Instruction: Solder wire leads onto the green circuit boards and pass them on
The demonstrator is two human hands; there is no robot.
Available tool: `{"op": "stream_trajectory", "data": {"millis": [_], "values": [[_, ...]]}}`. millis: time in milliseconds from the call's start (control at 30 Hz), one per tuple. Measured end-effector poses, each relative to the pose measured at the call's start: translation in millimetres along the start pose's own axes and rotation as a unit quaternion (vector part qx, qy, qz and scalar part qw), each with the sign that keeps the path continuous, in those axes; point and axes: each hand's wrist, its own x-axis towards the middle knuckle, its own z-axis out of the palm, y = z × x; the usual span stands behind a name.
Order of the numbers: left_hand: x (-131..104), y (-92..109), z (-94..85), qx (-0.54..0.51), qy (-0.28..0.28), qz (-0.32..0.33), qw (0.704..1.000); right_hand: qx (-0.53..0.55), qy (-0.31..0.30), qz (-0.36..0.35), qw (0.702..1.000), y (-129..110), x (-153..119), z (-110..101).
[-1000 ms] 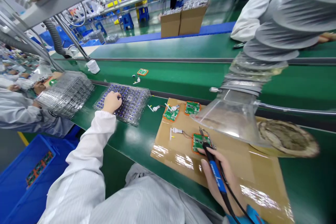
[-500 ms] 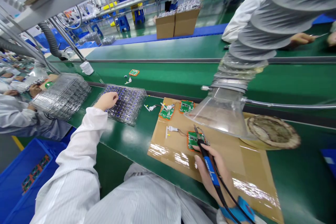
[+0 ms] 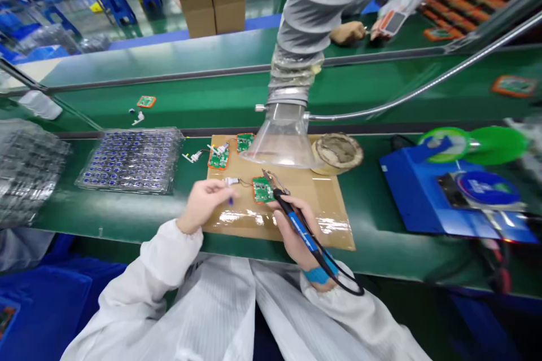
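Note:
My right hand (image 3: 298, 231) is wrapped round a blue-and-black soldering iron (image 3: 301, 229), its tip pointing away over the cardboard. A thin metal piece shows beside the tip; I cannot tell if it belongs to the iron. Just left of the tip lies a green circuit board (image 3: 262, 189) with an orange edge, and my right fingertips are at its near side. Wires run from this board to a white connector (image 3: 231, 181). My left hand (image 3: 206, 202) pinches a small blue part (image 3: 231, 201) just below that connector, over the cardboard's left edge.
Two more boards, one here (image 3: 218, 158), lie behind on the cardboard sheet (image 3: 237, 220). A clear fume hood (image 3: 279, 141) hangs over the back, beside a round pot (image 3: 339, 152). A tray of blue parts (image 3: 129, 161) sits left, a blue solder-reel machine (image 3: 423, 192) right. Co-worker's hands (image 3: 349, 32) are across.
My left hand has moved from the parts tray to the cardboard with a small blue part. My view has swung right, bringing the blue machine in. The right hand keeps the iron by the board.

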Motion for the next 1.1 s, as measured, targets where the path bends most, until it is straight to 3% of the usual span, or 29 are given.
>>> {"op": "stream_trajectory", "data": {"millis": [67, 100, 233, 367, 533, 800, 867, 967, 1100], "values": [[-7, 1, 29.1, 0.013, -0.126, -0.066, 0.99, 0.029, 0.014, 0.02, 0.999, -9, -2, 0], [-10, 2, 38.4, 0.024, -0.162, -0.082, 0.983, 0.041, 0.015, 0.029, 0.999, -14, -3, 0], [-15, 6, 51.9, 0.044, -0.195, -0.084, 0.976, 0.079, 0.016, 0.048, 0.996, -29, 2, 3], [-16, 5, 51.8, 0.073, -0.186, -0.056, 0.978, 0.099, 0.02, 0.068, 0.993, -35, 7, 8], [-19, 6, 51.5, 0.071, -0.13, -0.016, 0.989, 0.116, 0.045, 0.071, 0.99, -35, 8, 12], [-14, 4, 51.0, 0.126, -0.087, 0.05, 0.987, 0.088, 0.077, 0.06, 0.991, -21, 11, 19], [-4, 5, 47.3, 0.185, -0.072, 0.112, 0.974, 0.073, 0.086, 0.048, 0.992, -14, 11, 20], [17, 3, 39.5, 0.298, -0.055, 0.204, 0.931, 0.042, 0.108, 0.031, 0.993, -3, 14, 17], [44, -5, 31.8, 0.388, -0.086, 0.169, 0.902, -0.031, 0.134, 0.002, 0.991, 7, 15, 3]]}}
